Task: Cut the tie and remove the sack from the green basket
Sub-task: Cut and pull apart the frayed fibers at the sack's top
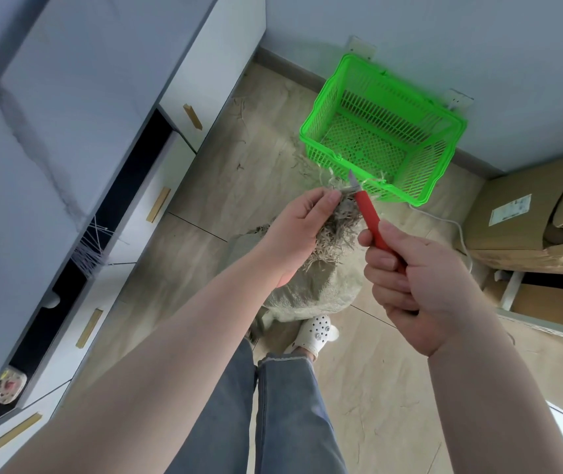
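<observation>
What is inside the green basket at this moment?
The green basket looks empty: its mesh floor shows bare. The sack stands outside it on the floor. Pale tie strands cross its near rim, so that edge is partly covered.

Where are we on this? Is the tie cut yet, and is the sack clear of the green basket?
Done: the grey woven sack sits on the floor, outside the empty green plastic basket. In hand: the left hand grips the sack's frayed top, and the right hand holds the red-handled knife, its blade at the pale tie strands by the basket's rim. Left: severing those strands, then pulling the sack away.
</observation>
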{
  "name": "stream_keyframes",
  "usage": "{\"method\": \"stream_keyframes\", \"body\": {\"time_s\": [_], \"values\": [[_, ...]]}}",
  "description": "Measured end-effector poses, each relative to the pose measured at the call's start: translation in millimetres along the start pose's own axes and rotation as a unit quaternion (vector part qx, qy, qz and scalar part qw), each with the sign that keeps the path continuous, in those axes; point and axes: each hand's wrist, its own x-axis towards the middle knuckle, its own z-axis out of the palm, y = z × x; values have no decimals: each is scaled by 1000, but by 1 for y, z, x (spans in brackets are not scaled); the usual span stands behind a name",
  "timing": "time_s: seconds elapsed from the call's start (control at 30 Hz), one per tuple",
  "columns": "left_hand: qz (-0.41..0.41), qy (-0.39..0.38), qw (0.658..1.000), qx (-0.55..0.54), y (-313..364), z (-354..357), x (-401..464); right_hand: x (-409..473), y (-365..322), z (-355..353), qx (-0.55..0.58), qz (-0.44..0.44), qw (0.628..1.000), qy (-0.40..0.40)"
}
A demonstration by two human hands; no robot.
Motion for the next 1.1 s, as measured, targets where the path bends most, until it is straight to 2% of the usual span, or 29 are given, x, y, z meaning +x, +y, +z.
{"method": "stream_keyframes", "body": {"time_s": [0.17, 0.3, 0.47, 0.57, 0.67, 0.9, 0.97, 1.03, 1.07, 1.1], "values": [[20, 43, 999, 24, -1, 0, 0, -3, 7, 1, -46, -30, 998, 22], [49, 36, 994, 94, 0, -1, -2, -5, 6, 3, -7, -13, 1000, 8], [135, 38, 943, 303, 0, 1, -3, -8, 9, 4, 96, -5, 995, 14], [172, 55, 930, 319, -12, 7, -4, -1, 7, 8, 116, 1, 993, 11], [155, 90, 925, 334, -14, -3, 1, -2, 10, 9, 92, 7, 996, 10], [137, 88, 923, 348, -14, 16, -2, 0, 12, 8, 118, -8, 993, 19], [93, 136, 911, 377, -13, -7, 3, -8, -4, 1, 119, -49, 992, 15], [49, 219, 905, 362, -23, -41, -1, -15, -31, -13, 129, -112, 985, 12], [32, 237, 908, 345, -29, -49, -8, -16, -42, -20, 128, -125, 984, 10], [15, 222, 915, 335, -32, -47, -13, -13, -47, -26, 126, -124, 984, 15]]}}
